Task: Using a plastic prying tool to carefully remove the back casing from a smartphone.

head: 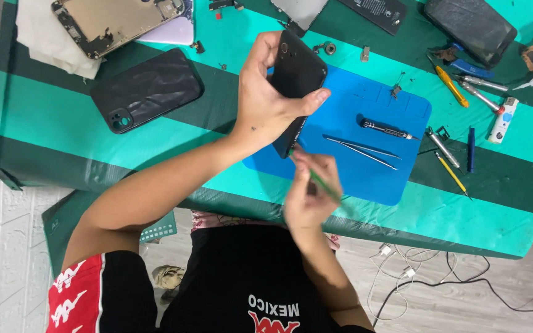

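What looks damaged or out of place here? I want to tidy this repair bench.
The opened phone shell at top left lies stripped, insides bare. Small screws and parts are scattered loose above the blue mat.

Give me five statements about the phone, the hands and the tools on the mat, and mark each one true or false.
1. The left hand holds a black phone up on edge above the blue mat. True.
2. The right hand is empty. False: it holds a thin green tool, whose tip is at the phone's lower end.
3. Tweezers lie on the blue mat. True.
4. The black phone case lies on the blue mat. False: it lies on the green cloth, left of the mat.
5. A dark screwdriver lies on the mat above the tweezers. True.
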